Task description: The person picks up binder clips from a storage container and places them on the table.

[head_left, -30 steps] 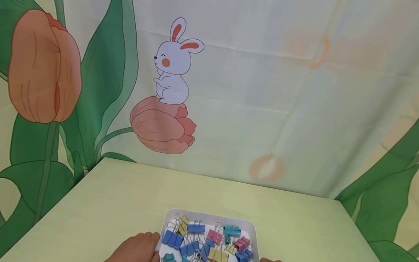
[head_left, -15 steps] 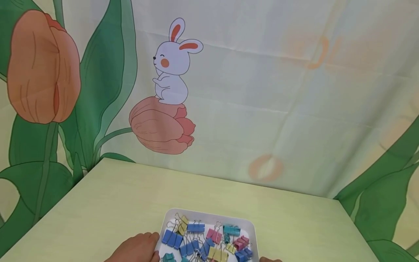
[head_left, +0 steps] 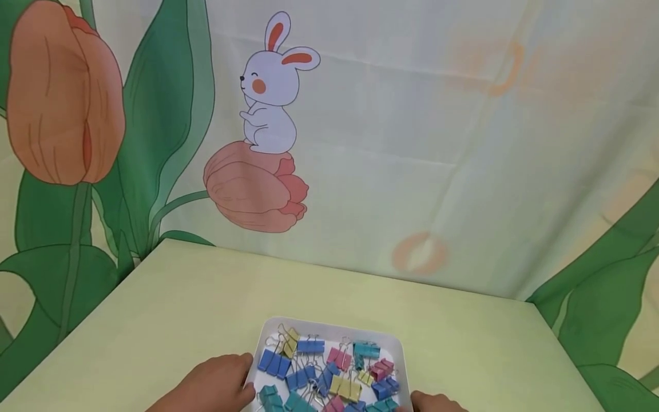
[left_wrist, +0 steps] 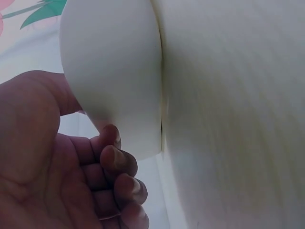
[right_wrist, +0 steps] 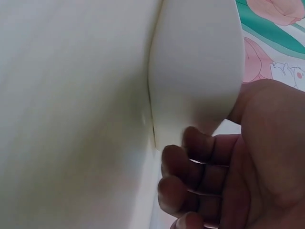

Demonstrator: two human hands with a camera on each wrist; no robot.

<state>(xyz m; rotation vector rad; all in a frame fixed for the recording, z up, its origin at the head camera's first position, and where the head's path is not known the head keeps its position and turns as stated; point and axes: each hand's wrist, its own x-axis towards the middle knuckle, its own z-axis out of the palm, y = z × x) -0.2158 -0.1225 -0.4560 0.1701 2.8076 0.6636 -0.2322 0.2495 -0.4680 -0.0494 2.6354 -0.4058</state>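
Note:
A shallow white tray (head_left: 334, 327) sits on the pale yellow-green table, its near edge cut off by the head view. Binder clips in blue, yellow, pink and teal lie jumbled inside, among them a yellow one (head_left: 346, 389) and a blue one (head_left: 274, 364). My left hand (head_left: 208, 382) grips the tray's left side, thumb at the rim and curled fingers against the outer wall (left_wrist: 114, 62). On the opposite side my right hand (head_left: 436, 402) holds the tray likewise; its fingertips touch the outside wall (right_wrist: 195, 62) in the right wrist view.
The table (head_left: 216, 286) extends beyond the tray on the left, right and far sides. Behind its far edge hangs a cloth backdrop (head_left: 381, 143) printed with tulips and a white rabbit.
The head view has tilted slightly down, so backdrop, table, tray and hands all appear higher. More clips at the tray's near side show. Both hands stay on the tray.

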